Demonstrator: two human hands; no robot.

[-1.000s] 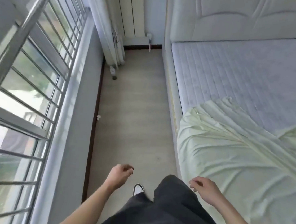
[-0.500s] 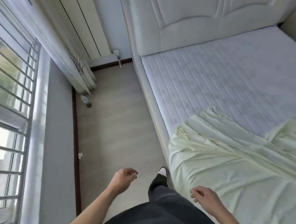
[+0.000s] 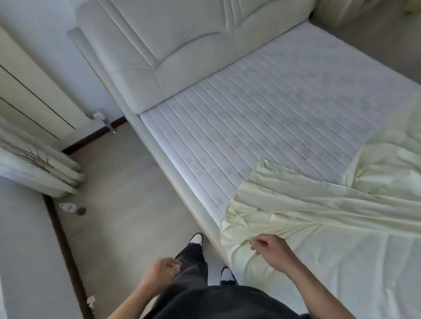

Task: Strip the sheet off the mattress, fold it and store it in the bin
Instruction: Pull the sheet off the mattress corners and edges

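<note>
The pale yellow sheet (image 3: 338, 238) is peeled back from the head of the bed and lies rumpled over the lower half of the white quilted mattress (image 3: 253, 127). One loose corner is folded over near the bed's left edge. My right hand (image 3: 270, 252) is over the sheet beside that edge, fingers curled at a fold; whether it pinches the cloth is unclear. My left hand (image 3: 165, 270) hangs in front of my dark trousers, loosely curled and holding nothing. No bin is in view.
A padded cream headboard (image 3: 180, 35) stands at the bed's top. Between the bed and the window wall runs a strip of wooden floor (image 3: 129, 192). A radiator (image 3: 23, 84), bunched curtains (image 3: 31, 165) and a small bottle (image 3: 68, 207) are at the far left.
I have turned right toward the bed, which now fills the view. My right hand moved from beside my leg onto the sheet near the mattress edge. My left hand kept its curled pose.
</note>
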